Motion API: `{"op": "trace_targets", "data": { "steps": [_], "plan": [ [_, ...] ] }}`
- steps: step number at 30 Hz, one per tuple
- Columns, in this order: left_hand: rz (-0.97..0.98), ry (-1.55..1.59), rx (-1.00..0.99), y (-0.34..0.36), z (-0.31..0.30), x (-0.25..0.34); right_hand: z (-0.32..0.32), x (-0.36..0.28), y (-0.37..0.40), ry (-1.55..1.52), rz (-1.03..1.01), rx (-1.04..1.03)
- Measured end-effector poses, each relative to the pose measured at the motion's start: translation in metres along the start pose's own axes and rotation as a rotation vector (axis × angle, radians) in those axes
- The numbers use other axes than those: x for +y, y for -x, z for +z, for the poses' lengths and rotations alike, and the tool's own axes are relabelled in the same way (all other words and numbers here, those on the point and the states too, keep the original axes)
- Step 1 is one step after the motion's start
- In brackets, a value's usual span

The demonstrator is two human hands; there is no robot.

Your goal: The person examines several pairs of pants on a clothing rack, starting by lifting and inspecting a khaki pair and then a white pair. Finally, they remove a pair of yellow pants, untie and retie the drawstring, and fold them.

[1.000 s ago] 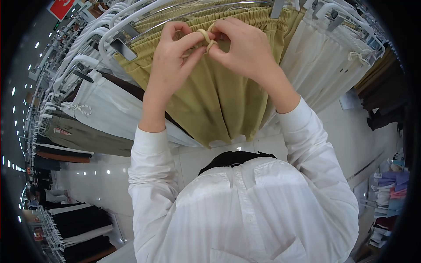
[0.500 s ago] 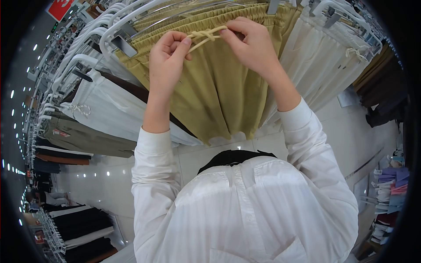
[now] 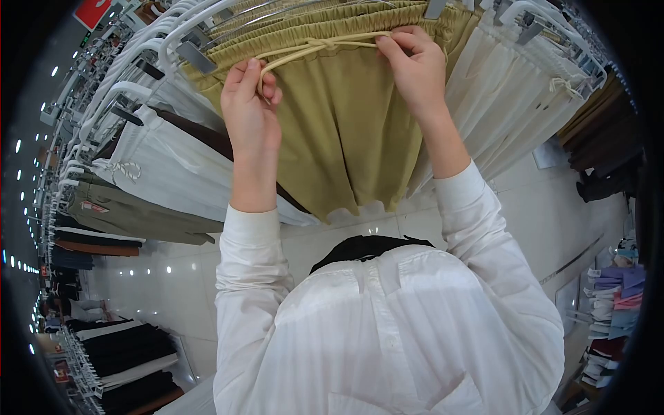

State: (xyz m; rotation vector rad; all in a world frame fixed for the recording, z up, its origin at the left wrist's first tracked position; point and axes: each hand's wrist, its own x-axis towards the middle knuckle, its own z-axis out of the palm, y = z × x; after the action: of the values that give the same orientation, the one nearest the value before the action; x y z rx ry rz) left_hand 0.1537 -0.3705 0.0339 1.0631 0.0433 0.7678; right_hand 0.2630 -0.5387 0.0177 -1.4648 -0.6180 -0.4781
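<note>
Olive-yellow trousers (image 3: 332,131) with a gathered elastic waist hang from a clip hanger at the top centre. A pale yellow drawstring (image 3: 297,52) lies across their front, with a small knot near the middle of the waist. My left hand (image 3: 250,104) pinches the string's left side, where it bends down between the fingers. On the right, my right hand (image 3: 415,66) pinches the string's other side between thumb and fingers. Both stretches of string run nearly straight from the knot to the hands.
White trousers (image 3: 180,155) and dark green trousers (image 3: 138,207) hang at the left, cream trousers (image 3: 494,97) at the right. White hangers crowd the upper left. A lower rack of dark clothes (image 3: 131,353) stands at the lower left, folded clothes (image 3: 626,280) at the far right.
My hands have moved apart, the left one slightly down and left, the right one rightward. The loose crossing in the drawstring has drawn into a smaller knot.
</note>
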Motion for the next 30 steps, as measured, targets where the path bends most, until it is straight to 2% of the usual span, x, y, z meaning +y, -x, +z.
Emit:
{"op": "trace_targets", "data": {
  "steps": [4, 6, 9, 11, 12, 13, 14, 16, 17, 18, 20, 21, 23, 25, 27, 28, 30],
  "plan": [
    [0.048, -0.056, -0.004, -0.008, -0.004, -0.007, 0.001, 0.007, -0.006, 0.068, -0.055, -0.01],
    [0.144, -0.167, 0.022, -0.008, -0.008, -0.01, -0.002, 0.006, -0.005, 0.22, -0.199, 0.025],
    [0.145, -0.159, -0.041, -0.016, -0.01, -0.014, -0.005, 0.009, -0.005, 0.156, -0.104, -0.011],
    [0.142, -0.226, -0.076, -0.009, -0.02, -0.008, -0.011, 0.005, 0.004, 0.2, -0.147, -0.07],
    [0.347, -0.519, -0.016, -0.008, -0.021, -0.002, -0.015, 0.002, 0.006, 0.244, -0.208, -0.132],
    [0.551, -0.81, 0.05, -0.006, -0.021, 0.006, -0.027, -0.011, 0.007, 0.273, -0.128, -0.241],
    [0.558, -0.799, 0.044, -0.007, -0.018, 0.015, -0.035, -0.016, 0.0, 0.281, -0.136, -0.233],
    [1.276, -1.419, -0.132, -0.006, -0.009, 0.036, -0.05, -0.024, -0.013, 0.295, -0.367, -0.111],
    [1.281, -1.36, -0.266, -0.014, -0.005, 0.038, -0.055, -0.025, -0.029, 0.403, -0.579, -0.178],
    [1.27, -1.362, -0.268, -0.018, -0.002, 0.04, -0.054, -0.039, -0.031, 0.405, -0.571, -0.184],
    [1.137, -1.509, -0.507, -0.026, 0.004, 0.046, -0.045, -0.067, -0.036, 0.681, -0.659, -0.257],
    [1.173, -1.584, -0.524, -0.029, 0.005, 0.049, -0.046, -0.07, -0.038, 0.68, -0.661, -0.258],
    [1.14, -1.678, -0.516, -0.029, 0.0, 0.053, -0.045, -0.072, -0.041, 0.834, -0.66, -0.394],
    [1.107, -1.777, -0.501, -0.027, -0.003, 0.056, -0.043, -0.071, -0.04, 0.843, -0.676, -0.357],
    [1.228, -1.526, -0.421, -0.023, -0.007, 0.058, -0.043, -0.072, -0.039, 0.849, -0.687, -0.316],
    [1.228, -1.534, -0.417, -0.024, -0.008, 0.059, -0.044, -0.072, -0.039, 0.895, -0.691, -0.37],
    [1.316, -1.357, -0.258, -0.026, -0.008, 0.057, -0.048, -0.068, -0.039, 0.934, -0.696, -0.43]
  ]
}}
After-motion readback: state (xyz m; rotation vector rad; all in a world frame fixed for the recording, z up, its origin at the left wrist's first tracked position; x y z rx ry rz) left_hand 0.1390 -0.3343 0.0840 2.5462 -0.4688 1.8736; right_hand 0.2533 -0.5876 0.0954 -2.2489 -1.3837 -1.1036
